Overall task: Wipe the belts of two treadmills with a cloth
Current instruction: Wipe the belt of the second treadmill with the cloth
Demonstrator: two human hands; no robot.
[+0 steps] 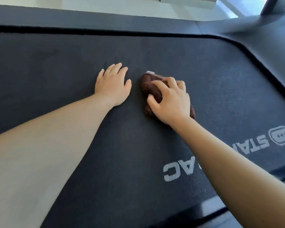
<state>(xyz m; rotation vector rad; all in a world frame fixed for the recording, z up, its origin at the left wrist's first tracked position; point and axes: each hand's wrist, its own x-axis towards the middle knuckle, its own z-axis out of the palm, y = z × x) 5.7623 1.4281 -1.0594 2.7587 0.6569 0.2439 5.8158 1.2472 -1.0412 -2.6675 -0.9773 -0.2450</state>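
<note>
A dark grey treadmill belt (59, 66) fills most of the view, with white lettering (179, 170) at the lower right. My right hand (169, 99) presses a bunched brown cloth (149, 87) onto the belt near its middle, fingers curled over it. A small pale tag shows at the cloth's far end. My left hand (113, 86) lies flat on the belt just left of the cloth, palm down and fingers spread, holding nothing.
A grey side rail (89, 18) runs along the far edge of the belt, with pale floor (105, 5) beyond it. A grey upright post (260, 18) of the treadmill frame rises at the upper right. Another rail edge shows at the lower right.
</note>
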